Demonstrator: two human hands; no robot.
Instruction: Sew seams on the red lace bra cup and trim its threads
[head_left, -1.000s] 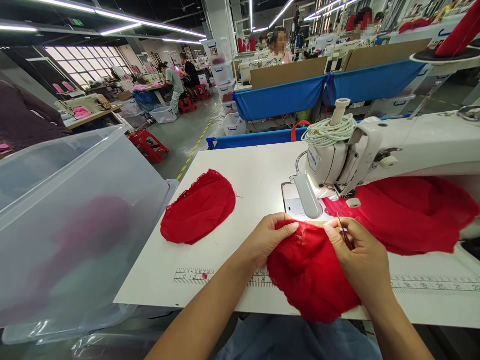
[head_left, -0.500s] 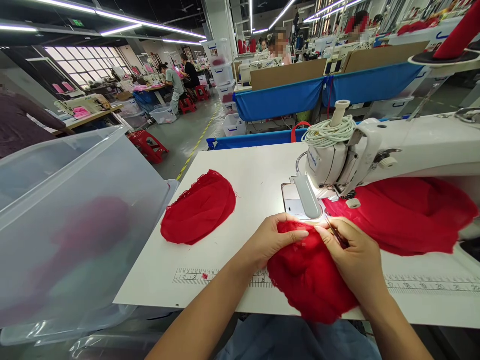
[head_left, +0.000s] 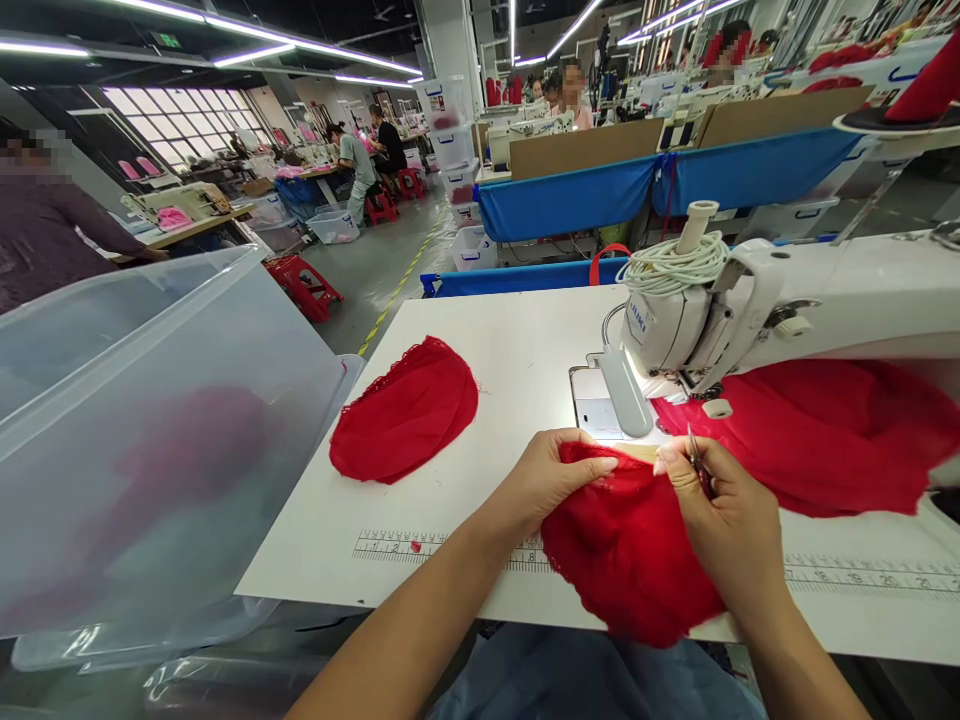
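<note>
My left hand (head_left: 551, 480) pinches the top edge of a red fabric piece (head_left: 630, 560) between thumb and fingers. The piece hangs over the table's front edge. My right hand (head_left: 724, 510) is closed around small thread snips (head_left: 699, 465), their tips pointing up. Its thumb and forefinger pinch the other end of that top edge, and a pale strip (head_left: 637, 452) stretches between the two hands. Just beyond my hands are the needle area and grey lamp (head_left: 628, 392) of a white sewing machine (head_left: 847, 300).
A red fabric piece (head_left: 405, 410) lies at left on the white table (head_left: 495, 330). More red fabric (head_left: 832, 430) lies under the machine arm. A printed ruler (head_left: 382, 545) runs along the front. A translucent bin (head_left: 172, 400) stands left. A person (head_left: 52, 220) is behind it.
My right hand has moved slightly right, away from the left, and the strip between them is now visible. The snips have turned more upright. The whole view has shifted a little.
</note>
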